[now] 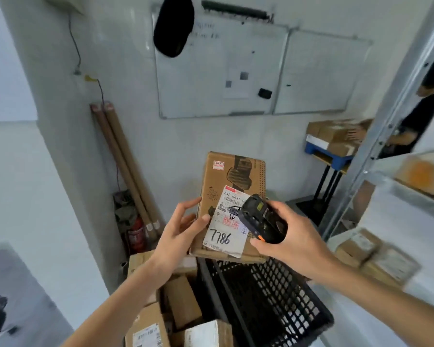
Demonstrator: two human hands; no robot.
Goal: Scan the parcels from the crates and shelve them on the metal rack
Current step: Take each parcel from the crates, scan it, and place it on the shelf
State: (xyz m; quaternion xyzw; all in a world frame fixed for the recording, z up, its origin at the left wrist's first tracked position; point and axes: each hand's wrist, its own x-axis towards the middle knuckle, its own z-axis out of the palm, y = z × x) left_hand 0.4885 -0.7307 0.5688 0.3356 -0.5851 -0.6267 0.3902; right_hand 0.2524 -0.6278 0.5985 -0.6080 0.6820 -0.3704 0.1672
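Observation:
My left hand (179,230) grips the left edge of a brown cardboard parcel (236,176), held upright above the crates. A white shipping label (223,236) on its face carries the handwritten number 7786. My right hand (293,236) holds a black handheld scanner (262,220) with an orange button, its head lying over the label's upper right corner. Below, a black plastic crate (286,304) looks hollow inside. Left of it lie several cardboard parcels (183,301). The metal rack (396,204) stands at the right, with boxes on its shelves.
Two whiteboards (236,71) hang on the wall ahead. Cardboard tubes (125,166) lean in the left corner beside a red fire extinguisher (137,235). A blue pallet (328,154) on a black stand carries boxes at back right. A person in dark clothing (416,116) stands behind the rack.

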